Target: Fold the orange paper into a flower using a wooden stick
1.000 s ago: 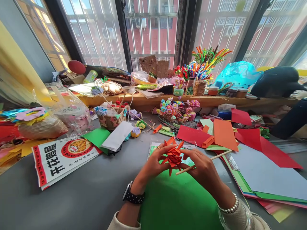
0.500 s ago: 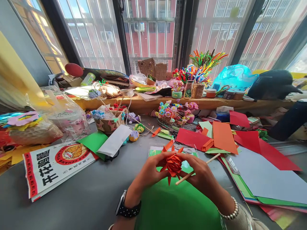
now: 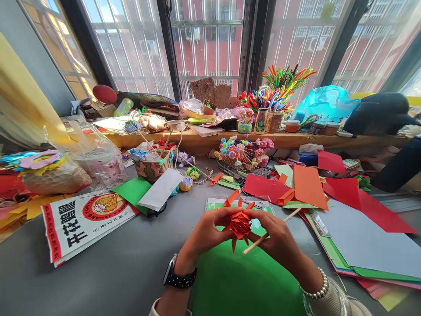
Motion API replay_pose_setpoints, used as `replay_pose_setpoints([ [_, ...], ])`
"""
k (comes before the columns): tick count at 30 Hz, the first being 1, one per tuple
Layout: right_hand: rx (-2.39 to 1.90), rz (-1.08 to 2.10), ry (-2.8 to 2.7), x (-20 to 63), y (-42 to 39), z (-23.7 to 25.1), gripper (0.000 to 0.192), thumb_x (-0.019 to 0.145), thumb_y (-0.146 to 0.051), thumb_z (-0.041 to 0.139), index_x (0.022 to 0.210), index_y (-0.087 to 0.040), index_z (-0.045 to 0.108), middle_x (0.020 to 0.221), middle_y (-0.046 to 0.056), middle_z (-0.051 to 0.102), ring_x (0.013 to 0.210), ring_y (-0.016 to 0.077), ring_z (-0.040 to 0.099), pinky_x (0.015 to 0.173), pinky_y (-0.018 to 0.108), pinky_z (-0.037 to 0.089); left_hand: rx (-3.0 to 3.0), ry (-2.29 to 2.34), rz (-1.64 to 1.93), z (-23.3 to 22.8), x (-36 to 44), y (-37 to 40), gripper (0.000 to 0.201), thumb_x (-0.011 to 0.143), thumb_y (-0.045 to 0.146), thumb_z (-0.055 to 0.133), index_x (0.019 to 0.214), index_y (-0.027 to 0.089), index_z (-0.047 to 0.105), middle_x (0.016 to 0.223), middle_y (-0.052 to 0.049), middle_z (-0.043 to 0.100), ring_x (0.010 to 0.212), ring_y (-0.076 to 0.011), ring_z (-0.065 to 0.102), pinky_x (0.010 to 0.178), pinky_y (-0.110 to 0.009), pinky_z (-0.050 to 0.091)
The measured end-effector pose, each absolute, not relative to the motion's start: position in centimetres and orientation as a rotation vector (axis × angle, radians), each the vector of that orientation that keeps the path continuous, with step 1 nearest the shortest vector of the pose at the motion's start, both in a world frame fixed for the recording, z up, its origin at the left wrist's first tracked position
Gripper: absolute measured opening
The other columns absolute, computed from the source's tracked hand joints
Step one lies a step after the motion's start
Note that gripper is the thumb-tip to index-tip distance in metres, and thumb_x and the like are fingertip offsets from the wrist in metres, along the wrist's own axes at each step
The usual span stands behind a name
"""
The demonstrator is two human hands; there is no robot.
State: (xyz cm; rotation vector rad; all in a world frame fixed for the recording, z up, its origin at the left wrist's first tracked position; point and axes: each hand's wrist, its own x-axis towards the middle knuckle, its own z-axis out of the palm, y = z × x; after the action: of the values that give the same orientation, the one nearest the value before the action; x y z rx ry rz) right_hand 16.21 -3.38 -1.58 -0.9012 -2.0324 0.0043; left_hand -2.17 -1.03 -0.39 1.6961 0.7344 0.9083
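Orange paper flower (image 3: 239,222) is the landmark: folded, spiky petals, held up over the green sheet (image 3: 243,281), w/ the grey counter (image 3: 125,263) under that.

Left hand (image 3: 206,231) is just left of the flower, fingers closed on its left side, thumb & fingertips pinching the folds. Black watch (image 3: 179,278) on that wrist.

Right hand (image 3: 278,239) is just right of the flower, fingers curled on its right side & also clamped around a thin wooden stick (image 3: 270,231). The stick runs diag. from below the flower up & to the right, its tip poking out past the knuckles. Pearl bracelet (image 3: 315,287) on that wrist.

Behind the flower, flat on the counter: a clear packet w/ green paper (image 3: 217,204). Right of the flower: red & orange paper sheets (image 3: 307,186) in a loose pile, touching each other. Far left of it: a printed bag w/ red border (image 3: 82,219). Further back, beyond the flower: small bunch of tiny paper flowers (image 3: 241,151) near the wooden sill (image 3: 197,140).
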Motion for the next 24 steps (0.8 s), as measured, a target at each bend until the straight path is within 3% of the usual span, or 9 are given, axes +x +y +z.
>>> replay_pose_setpoints([
  [8, -0.852, -0.032, -1.996, 16.05, -3.41, -1.55, 0.024, 0.08, -0.026, 0.054, 0.102, -0.017, 0.053, 0.083, 0.008, 0.067, 0.075, 0.017, 0.064, 0.061, 0.026, 0.054, 1.684, 0.802, 0.934, -0.31, -2.01, -1.33, 0.041, 0.063, 0.022, 0.068, 0.104, 0.017, 0.061, 0.101, -0.008, 0.065, 0.089, -0.0221, 0.062, 0.08, -0.031, 0.05],
  [16, -0.906, 0.003, -2.095, 16.42, -2.94, -1.92, 0.033, 0.08, -0.035, 0.053, 0.107, -0.018, 0.049, 0.088, 0.01, 0.066, 0.078, 0.0194, 0.063, 0.062, 0.03, 0.053, 1.657, 0.75, 0.907, -0.65, -2.03, -1.04, 0.049, 0.062, 0.018, 0.068, 0.11, 0.017, 0.056, 0.103, -0.009, 0.064, 0.091, -0.0233, 0.061, 0.083, -0.033, 0.048],
  [24, -0.882, -0.143, -2.071, 15.94, -2.96, -2.1, 0.026, 0.086, -0.034, 0.041, 0.101, -0.016, 0.051, 0.082, 0.011, 0.066, 0.072, 0.0196, 0.064, 0.057, 0.031, 0.054, 1.667, 0.722, 0.852, -0.52, -2.15, -1.04, 0.042, 0.066, 0.019, 0.065, 0.108, 0.016, 0.057, 0.099, -0.008, 0.065, 0.09, -0.0219, 0.062, 0.082, -0.031, 0.048],
])
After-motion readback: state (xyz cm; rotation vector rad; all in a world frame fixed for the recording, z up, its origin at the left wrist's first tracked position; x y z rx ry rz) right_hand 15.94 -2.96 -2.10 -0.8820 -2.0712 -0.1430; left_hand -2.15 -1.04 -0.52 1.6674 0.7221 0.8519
